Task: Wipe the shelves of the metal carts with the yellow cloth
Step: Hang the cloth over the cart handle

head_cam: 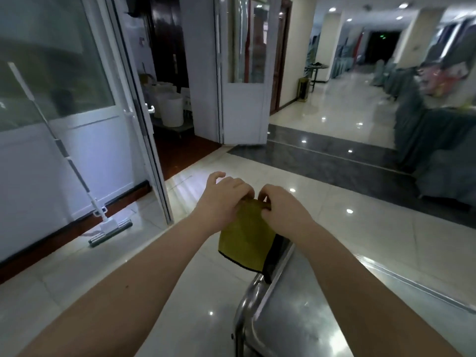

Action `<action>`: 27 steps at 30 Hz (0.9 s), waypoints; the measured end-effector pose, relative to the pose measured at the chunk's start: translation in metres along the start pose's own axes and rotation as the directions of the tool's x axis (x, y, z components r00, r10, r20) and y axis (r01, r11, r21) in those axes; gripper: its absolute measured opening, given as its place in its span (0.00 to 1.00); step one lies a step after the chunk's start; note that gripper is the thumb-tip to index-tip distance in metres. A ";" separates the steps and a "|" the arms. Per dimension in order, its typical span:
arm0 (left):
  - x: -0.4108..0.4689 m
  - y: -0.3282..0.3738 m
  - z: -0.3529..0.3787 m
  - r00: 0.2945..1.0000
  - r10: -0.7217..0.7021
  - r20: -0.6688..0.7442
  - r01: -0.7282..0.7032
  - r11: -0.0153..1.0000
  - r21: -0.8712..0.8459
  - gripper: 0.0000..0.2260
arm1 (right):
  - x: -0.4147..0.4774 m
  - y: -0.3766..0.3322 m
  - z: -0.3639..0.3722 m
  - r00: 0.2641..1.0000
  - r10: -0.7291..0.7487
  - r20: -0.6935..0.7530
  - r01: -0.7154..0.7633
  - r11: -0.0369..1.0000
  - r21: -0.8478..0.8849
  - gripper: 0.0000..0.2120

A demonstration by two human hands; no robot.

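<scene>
Here, left hand [226, 194] and right hand [280, 204] pinch the yellow cloth [246, 240] by its top edge above the metal cart [291, 313], apparently readying it; wiping the shelf comes next.

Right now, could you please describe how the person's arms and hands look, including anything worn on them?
The left hand and right hand are bare: no gloves, rings or watch show. Both forearms are uncovered to the frame's edge, no sleeves in view. A small dark spot marks the left forearm.

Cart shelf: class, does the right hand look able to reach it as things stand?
Probably yes: the right hand, pinching the cloth with the left hand, hangs above the end of the shelf, and nothing shows between them.
</scene>
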State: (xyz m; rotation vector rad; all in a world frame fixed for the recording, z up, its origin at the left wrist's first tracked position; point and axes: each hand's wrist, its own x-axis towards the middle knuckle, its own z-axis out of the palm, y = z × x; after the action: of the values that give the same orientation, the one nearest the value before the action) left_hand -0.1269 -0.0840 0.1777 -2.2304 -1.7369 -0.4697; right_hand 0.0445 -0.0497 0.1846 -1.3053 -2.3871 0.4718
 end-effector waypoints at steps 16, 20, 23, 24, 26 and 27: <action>0.067 -0.089 0.127 0.982 -0.115 0.148 0.186 0.680 -0.709 0.23 | 0.092 0.019 0.042 0.944 0.285 -0.165 -0.316 0.926 -0.208 0.06; 0.057 -0.083 0.152 0.959 -0.052 0.278 0.254 0.589 -0.767 0.28 | 0.077 0.032 0.033 0.949 0.296 -0.107 -0.302 0.952 -0.046 0.09; 0.060 -0.075 0.166 0.951 0.038 0.307 0.237 0.545 -0.804 0.22 | 0.066 0.043 0.026 0.944 0.306 -0.125 -0.294 0.950 0.108 0.09; 0.061 -0.071 0.167 0.943 0.038 0.331 0.259 0.540 -0.801 0.17 | 0.062 0.047 0.026 0.939 0.313 -0.139 -0.292 0.944 0.156 0.09; 0.064 -0.064 0.168 0.926 -0.001 0.377 0.320 0.530 -0.785 0.10 | 0.054 0.059 0.024 0.934 0.318 -0.160 -0.286 0.938 0.193 0.10; 0.066 -0.061 0.167 0.920 -0.019 0.391 0.341 0.527 -0.778 0.10 | 0.049 0.065 0.022 0.931 0.328 -0.163 -0.297 0.936 0.188 0.11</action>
State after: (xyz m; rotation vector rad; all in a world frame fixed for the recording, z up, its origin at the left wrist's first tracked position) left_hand -0.1569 0.0565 0.0545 -2.8897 -2.2681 -1.2882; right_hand 0.0565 0.0228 0.1433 -1.5866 -1.9482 0.5850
